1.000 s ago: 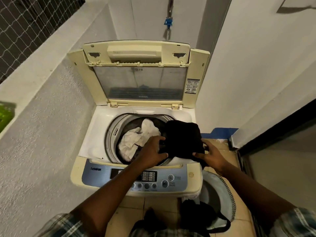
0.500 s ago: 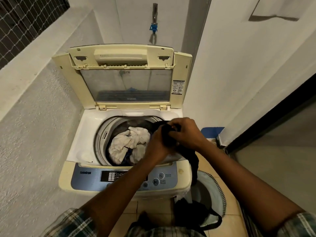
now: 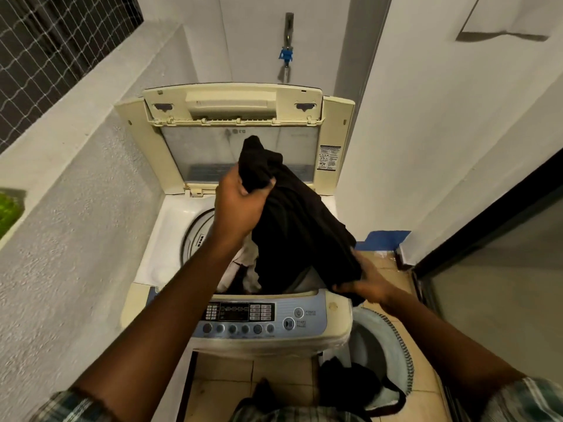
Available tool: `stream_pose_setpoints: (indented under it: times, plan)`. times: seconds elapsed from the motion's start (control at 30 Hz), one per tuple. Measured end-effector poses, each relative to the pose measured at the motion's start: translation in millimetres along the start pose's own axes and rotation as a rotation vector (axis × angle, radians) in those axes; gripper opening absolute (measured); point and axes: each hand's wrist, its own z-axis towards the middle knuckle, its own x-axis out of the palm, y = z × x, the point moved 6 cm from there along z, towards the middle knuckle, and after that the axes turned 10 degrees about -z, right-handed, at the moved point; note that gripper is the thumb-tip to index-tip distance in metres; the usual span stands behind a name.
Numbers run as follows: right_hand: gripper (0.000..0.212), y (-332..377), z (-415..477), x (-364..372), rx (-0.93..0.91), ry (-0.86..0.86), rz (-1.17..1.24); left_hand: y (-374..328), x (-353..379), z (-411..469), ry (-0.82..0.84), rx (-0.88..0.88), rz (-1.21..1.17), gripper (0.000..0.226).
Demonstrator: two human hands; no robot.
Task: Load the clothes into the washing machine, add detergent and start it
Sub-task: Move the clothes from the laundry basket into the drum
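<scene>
Garment (image 3: 292,220), black, soft and limp (light, I judge), hangs stretched above the washer (image 3: 170,239) drum, left hand (image 3: 240,202) clenched on its top, right hand (image 3: 365,284) pinching the bottom edge; bunched ends grip best.

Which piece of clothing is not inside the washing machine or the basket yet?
The big black garment, stretched between the left hand and right hand. The white cloth lies in the drum; other dark clothes sit in the basket.
</scene>
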Motion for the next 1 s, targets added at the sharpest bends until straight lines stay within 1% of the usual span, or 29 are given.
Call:
stream_pose_setpoints:
  times: [0.03,0.07,0.1,0.13,0.17,0.2,0.3,0.37,0.43,0.5,0.57,0.67,0.7,0.8,0.9,0.97,1.0]
  plan:
    - [0.103,-11.7,0.6,10.2,0.066,0.008,0.049,-4.3,-4.2,1.4,-0.010,-0.007,-0.024,0.038]
    - [0.080,-21.9,5.0,18.1,0.103,-0.002,0.146,-9.0,-7.1,1.5,-0.012,-0.004,-0.031,0.040]
    - [0.055,-24.3,7.1,18.6,0.158,-0.051,0.228,-12.0,-10.2,1.8,-0.012,0.005,-0.033,0.040]
    - [0.032,-25.2,12.3,13.7,0.163,-0.153,0.300,-14.1,-13.3,1.9,-0.014,0.015,-0.041,0.039]
    - [0.014,-18.5,10.7,2.2,0.181,-0.258,0.316,-14.3,-17.7,2.8,-0.028,0.018,-0.051,0.039]
    - [0.005,-13.2,11.6,-8.7,0.171,-0.346,0.328,-13.1,-23.3,3.9,-0.048,0.014,-0.061,0.041]
    - [0.010,29.7,0.9,-47.4,0.114,-0.529,0.307,-4.1,-43.8,9.8,-0.107,-0.011,-0.059,0.047]
    - [0.011,67.0,-4.6,-65.8,0.026,-0.560,0.331,3.5,-55.3,11.5,-0.133,-0.020,-0.031,0.052]
    - [0.014,109.9,-7.6,-75.7,-0.093,-0.543,0.328,14.4,-63.3,11.9,-0.152,-0.039,-0.006,0.054]
    - [0.014,150.5,-8.8,-74.9,-0.218,-0.492,0.338,27.7,-67.3,11.1,-0.149,-0.072,0.029,0.053]
    - [0.015,186.8,-10.0,-64.9,-0.311,-0.410,0.380,39.5,-69.0,8.8,-0.134,-0.097,0.075,0.046]
    - [0.024,218.9,-2.2,-38.3,-0.370,-0.303,0.347,52.4,-72.3,2.8,-0.131,-0.133,0.136,0.040]
    - [0.025,222.5,3.1,-27.5,-0.373,-0.264,0.328,55.9,-73.2,0.3,-0.133,-0.144,0.154,0.038]
    - [0.018,220.4,17.1,4.1,-0.367,-0.130,0.263,68.3,-76.2,-6.1,-0.103,-0.171,0.215,0.036]
    - [0.025,205.2,25.0,27.3,-0.359,-0.029,0.147,85.9,-77.6,-10.4,-0.034,-0.216,0.280,0.042]
    - [0.031,193.3,26.9,35.7,-0.337,0.000,0.105,99.0,-77.2,-13.3,0.001,-0.242,0.336,0.050]
    - [0.031,188.9,26.6,36.7,-0.333,0.001,0.119,104.6,-75.9,-15.0,0.011,-0.257,0.352,0.054]
